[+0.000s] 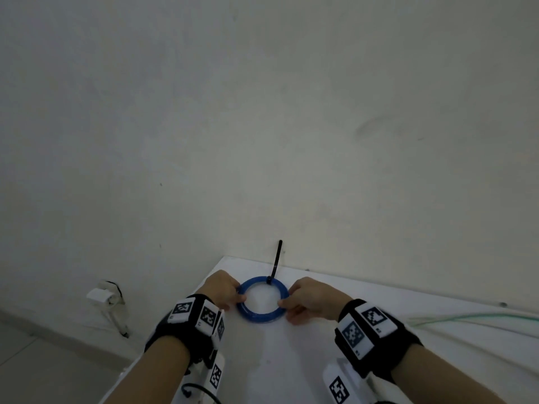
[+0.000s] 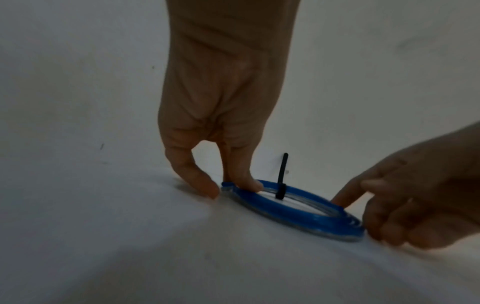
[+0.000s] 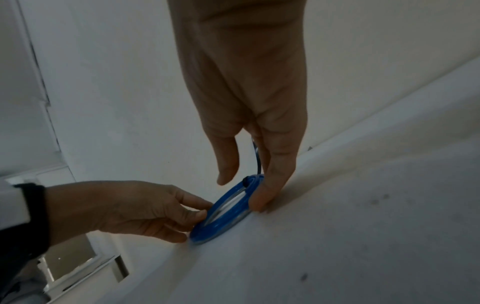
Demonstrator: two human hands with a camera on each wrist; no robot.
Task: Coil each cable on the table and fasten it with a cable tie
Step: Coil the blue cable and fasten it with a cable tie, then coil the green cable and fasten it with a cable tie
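The blue cable coil [image 1: 262, 299] lies flat on the white bench [image 1: 379, 322] near its far edge, my left hand [image 1: 219, 289] pinching its left rim, my right hand [image 1: 306, 298] pinching the right. A black cable tie [image 1: 275, 262] already cinches the far side, tail standing up. I judge this coil finished; next comes letting go and fetching the pale green cable [image 1: 472, 318]. Only the head view shows that cable.

All three views are dim, flat and grainy, with a grey-green cast. Soft shadows sit under the fingers on the table [image 2: 130, 236]. Wide-angle bending curves the edges; close skin in the wrist views is blurred.
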